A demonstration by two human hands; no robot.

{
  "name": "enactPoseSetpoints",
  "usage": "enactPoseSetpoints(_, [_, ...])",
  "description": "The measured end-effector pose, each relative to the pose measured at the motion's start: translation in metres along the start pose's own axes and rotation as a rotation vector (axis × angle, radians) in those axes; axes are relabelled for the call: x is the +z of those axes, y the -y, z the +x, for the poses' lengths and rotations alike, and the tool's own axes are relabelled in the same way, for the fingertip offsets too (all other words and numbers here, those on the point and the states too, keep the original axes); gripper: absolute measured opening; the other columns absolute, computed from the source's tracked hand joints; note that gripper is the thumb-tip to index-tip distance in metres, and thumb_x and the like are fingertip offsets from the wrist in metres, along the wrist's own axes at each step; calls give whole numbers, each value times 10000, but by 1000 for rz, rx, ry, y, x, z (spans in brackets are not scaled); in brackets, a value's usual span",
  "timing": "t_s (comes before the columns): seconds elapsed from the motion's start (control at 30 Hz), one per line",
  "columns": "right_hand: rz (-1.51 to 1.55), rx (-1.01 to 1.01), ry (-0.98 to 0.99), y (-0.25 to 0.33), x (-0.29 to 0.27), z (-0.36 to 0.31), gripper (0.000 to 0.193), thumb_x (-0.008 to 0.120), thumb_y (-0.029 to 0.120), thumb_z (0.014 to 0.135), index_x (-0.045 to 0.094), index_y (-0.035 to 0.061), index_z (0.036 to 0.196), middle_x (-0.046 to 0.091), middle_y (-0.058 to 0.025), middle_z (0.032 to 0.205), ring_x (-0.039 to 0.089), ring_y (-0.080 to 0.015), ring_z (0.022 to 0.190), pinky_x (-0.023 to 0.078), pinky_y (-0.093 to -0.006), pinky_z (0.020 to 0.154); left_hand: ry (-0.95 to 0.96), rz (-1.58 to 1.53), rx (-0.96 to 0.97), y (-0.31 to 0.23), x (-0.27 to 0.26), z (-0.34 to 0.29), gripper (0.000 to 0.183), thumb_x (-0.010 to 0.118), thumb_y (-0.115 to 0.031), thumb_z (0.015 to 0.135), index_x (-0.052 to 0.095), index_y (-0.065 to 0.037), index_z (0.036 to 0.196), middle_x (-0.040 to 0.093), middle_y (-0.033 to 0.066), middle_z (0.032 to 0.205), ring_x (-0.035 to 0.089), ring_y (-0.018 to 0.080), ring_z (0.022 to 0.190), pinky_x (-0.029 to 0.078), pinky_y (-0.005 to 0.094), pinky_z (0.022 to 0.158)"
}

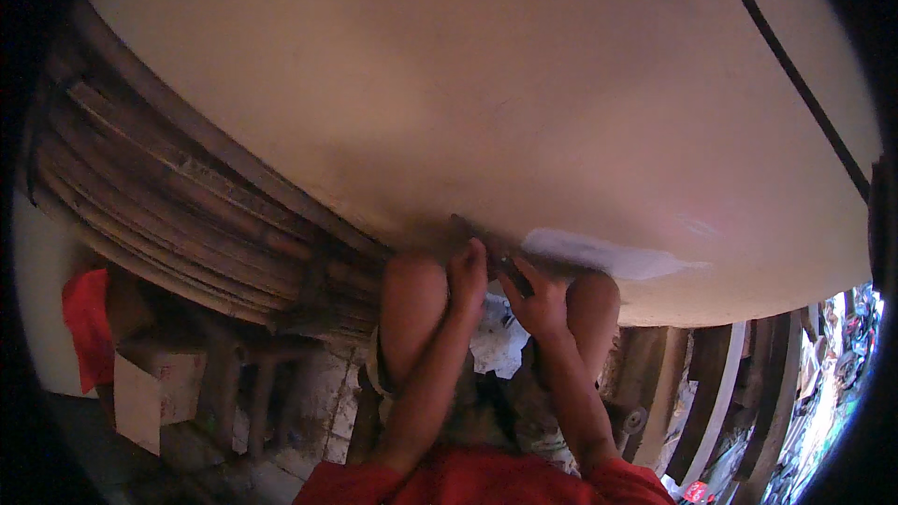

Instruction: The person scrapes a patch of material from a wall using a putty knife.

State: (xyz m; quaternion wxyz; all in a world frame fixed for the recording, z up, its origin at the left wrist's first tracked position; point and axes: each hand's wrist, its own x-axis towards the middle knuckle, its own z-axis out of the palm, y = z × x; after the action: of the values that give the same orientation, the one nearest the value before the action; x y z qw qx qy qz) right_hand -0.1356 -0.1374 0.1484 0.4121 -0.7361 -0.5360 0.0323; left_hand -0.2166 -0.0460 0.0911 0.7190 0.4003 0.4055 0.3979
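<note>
I sit with bent knees against a large cream curved surface (524,93). My left hand (467,273) is closed in front of my left knee, close to the surface. My right hand (537,297) has bent fingers and is beside it, near my right knee. A dark, narrow object (488,241) lies between the hands and against the surface; its kind is too dim to tell, and the fingers partly cover it. Just right of it, a whitish patch (613,252) marks the cream surface. Below the hands, between my legs, is a crumpled whitish piece (500,337).
Long brown wooden strips (187,178) are stacked at the left. Beneath them are a cardboard box (164,393) and a red cloth (89,327). A dark cord or strip (790,65) crosses the upper right. Wooden boards (706,402) and mixed clutter (847,365) lie at the lower right.
</note>
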Motion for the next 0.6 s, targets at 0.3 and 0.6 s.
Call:
enactPoseSetpoints(0.3, [-65, 114, -63, -9, -56, -32, 310, 712, 160, 738, 646, 93, 1034, 667, -151, 833, 664, -296, 741, 529, -377, 661, 269, 112, -171, 10, 27, -23, 412, 509, -410, 919, 641, -22, 967, 661, 64, 857, 648, 163, 740, 505, 295, 635])
enactPoseSetpoints(0.6, [-180, 100, -285, -21, -92, -65, 353, 795, 140, 632, 656, 76, 951, 642, -119, 853, 652, -253, 754, 530, -331, 650, 473, -11, -366, -3, 52, -37, 458, 509, -500, 888, 627, -69, 989, 650, 51, 952, 642, 166, 863, 504, 300, 661])
